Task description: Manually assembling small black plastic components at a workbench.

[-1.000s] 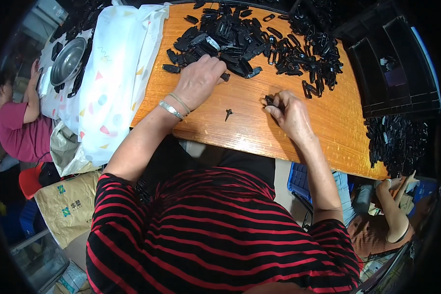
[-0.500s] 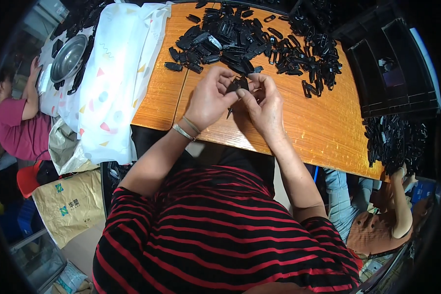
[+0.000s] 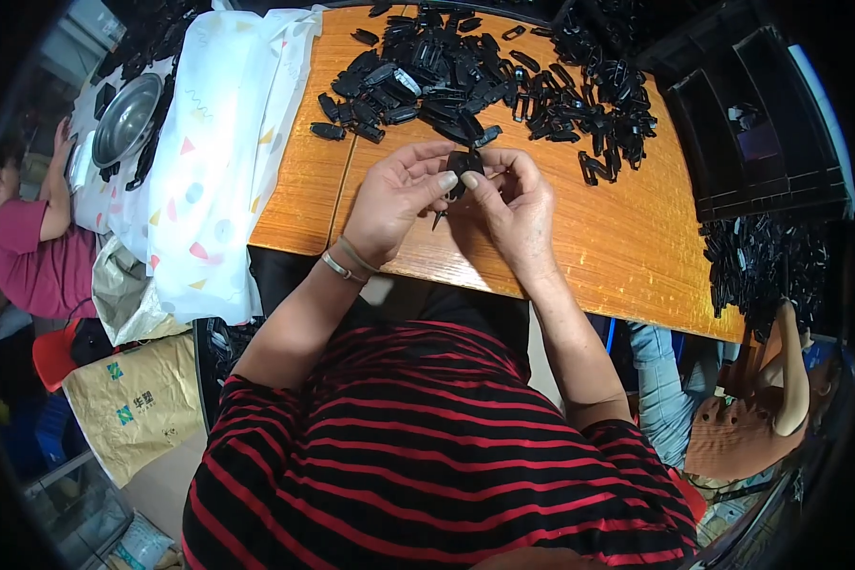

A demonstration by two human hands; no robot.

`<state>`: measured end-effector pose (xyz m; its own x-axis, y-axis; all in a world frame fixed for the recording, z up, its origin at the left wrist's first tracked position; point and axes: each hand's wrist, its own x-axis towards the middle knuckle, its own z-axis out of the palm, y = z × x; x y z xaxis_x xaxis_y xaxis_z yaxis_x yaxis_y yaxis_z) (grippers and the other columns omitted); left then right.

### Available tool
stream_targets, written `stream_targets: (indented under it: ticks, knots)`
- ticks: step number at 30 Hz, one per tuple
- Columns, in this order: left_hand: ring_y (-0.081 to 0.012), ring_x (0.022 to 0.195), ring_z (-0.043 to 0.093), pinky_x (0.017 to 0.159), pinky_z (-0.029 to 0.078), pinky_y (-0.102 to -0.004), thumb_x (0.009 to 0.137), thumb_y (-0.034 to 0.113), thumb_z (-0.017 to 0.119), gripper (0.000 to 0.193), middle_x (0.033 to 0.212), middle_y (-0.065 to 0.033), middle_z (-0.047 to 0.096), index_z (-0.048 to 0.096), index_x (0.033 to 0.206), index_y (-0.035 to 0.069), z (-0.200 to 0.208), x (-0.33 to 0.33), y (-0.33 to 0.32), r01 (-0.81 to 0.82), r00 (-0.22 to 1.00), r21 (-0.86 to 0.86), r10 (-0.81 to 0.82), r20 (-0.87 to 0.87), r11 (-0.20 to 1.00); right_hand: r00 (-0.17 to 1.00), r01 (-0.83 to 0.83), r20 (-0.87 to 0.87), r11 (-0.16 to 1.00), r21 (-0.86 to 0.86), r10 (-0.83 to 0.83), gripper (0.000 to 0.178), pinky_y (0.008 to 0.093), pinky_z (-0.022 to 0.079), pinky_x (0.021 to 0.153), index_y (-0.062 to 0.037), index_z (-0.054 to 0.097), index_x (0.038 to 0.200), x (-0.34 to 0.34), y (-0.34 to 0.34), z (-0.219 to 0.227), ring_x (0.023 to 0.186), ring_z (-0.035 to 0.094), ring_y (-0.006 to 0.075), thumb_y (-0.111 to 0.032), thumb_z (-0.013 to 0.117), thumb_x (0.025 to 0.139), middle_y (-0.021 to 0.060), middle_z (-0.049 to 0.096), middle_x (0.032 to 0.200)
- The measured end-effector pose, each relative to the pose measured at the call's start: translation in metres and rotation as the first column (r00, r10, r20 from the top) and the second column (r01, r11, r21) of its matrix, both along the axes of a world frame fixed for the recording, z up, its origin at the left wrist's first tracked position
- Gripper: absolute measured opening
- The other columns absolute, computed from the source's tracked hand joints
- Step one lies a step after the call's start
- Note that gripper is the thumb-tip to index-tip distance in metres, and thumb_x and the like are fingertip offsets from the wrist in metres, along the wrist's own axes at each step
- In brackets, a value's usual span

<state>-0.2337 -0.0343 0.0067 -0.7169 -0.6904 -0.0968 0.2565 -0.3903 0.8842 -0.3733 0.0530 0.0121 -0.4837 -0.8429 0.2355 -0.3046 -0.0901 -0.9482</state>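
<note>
A small black plastic part is held between both my hands above the front of the wooden table. My left hand grips it from the left with thumb and fingers. On the other side, my right hand pinches it, its thumb pressed on the near face. A thin dark pointed piece sticks out below my left fingers; whether it belongs to the part I cannot tell. Just beyond my fingertips lies a heap of black plastic pieces. Open frame-like black pieces spread to its right.
The wooden table ends close to my body. At left are a patterned plastic cover and a metal bowl. A black bin and more black pieces occupy the right. People sit at both sides, one person's arm reaching in.
My hands have shifted their grip, with the left thumb now beside the right one, and the black part shows a broader face. The arm of the person at right has moved slightly.
</note>
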Motion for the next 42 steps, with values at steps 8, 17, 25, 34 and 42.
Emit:
stream_targets:
  ticks: [8, 17, 25, 34, 42]
  knots:
    - [-0.0052, 0.077, 0.059, 0.066, 0.046, -0.0164, 0.09, 0.008, 0.063, 0.03, 0.093, -0.0008, 0.065, 0.057, 0.119, 0.001, -0.013, 0.001, -0.003, 0.022, 1.0, 0.055, -0.021, -0.021, 0.998, 1.0, -0.027, 0.005, 0.999, 0.043, 0.027, 0.023, 0.0185, 0.049, 0.062, 0.0015, 0.06, 0.109, 0.0, 0.006, 0.002, 0.072, 0.056, 0.0043, -0.002, 0.066, 0.087, 0.0009, 0.061, 0.088]
    - [-0.0043, 0.077, 0.059, 0.067, 0.048, -0.018, 0.091, 0.006, 0.061, 0.028, 0.094, -0.001, 0.065, 0.057, 0.118, -0.002, -0.007, 0.004, -0.003, -0.026, 1.0, -0.095, 0.026, -0.001, 0.995, 0.978, -0.037, -0.204, 0.999, -0.002, 0.036, 0.021, 0.0196, 0.05, 0.061, 0.0015, 0.06, 0.106, 0.006, 0.004, 0.001, 0.072, 0.058, 0.0057, 0.0, 0.066, 0.086, 0.0036, 0.059, 0.093]
    - [-0.0025, 0.075, 0.056, 0.066, 0.045, -0.0165, 0.092, 0.004, 0.059, 0.028, 0.091, 0.0008, 0.062, 0.058, 0.12, -0.002, -0.013, 0.005, 0.008, -0.018, 1.0, -0.13, 0.017, -0.006, 0.991, 0.903, 0.005, -0.429, 0.998, -0.055, -0.028, 0.019, 0.0254, 0.05, 0.055, -0.0009, 0.063, 0.096, 0.012, 0.005, -0.008, 0.066, 0.062, 0.0147, -0.002, 0.072, 0.079, 0.0081, 0.058, 0.084]
    - [-0.006, 0.076, 0.051, 0.068, 0.043, -0.0206, 0.101, 0.015, 0.045, 0.021, 0.086, -0.0008, 0.059, 0.059, 0.097, 0.001, -0.013, -0.003, 0.019, -0.082, 0.996, -0.389, 0.084, -0.012, 0.918, 0.966, -0.038, -0.253, 0.997, 0.065, 0.053, 0.049, 0.0328, 0.05, 0.071, -0.0024, 0.049, 0.117, 0.03, 0.012, -0.016, 0.08, 0.062, 0.0222, -0.012, 0.076, 0.078, 0.0124, 0.062, 0.092]
    - [-0.0045, 0.073, 0.05, 0.066, 0.043, -0.0202, 0.101, 0.024, 0.049, 0.027, 0.078, 0.0021, 0.057, 0.059, 0.09, 0.001, -0.021, -0.013, 0.009, 0.071, 0.997, -0.169, -0.071, 0.007, 0.983, 0.969, -0.202, -0.091, 0.946, 0.254, 0.231, 0.033, 0.0227, 0.045, 0.063, -0.0015, 0.057, 0.108, 0.004, 0.015, -0.004, 0.07, 0.051, 0.0068, -0.011, 0.074, 0.081, 0.0007, 0.059, 0.083]
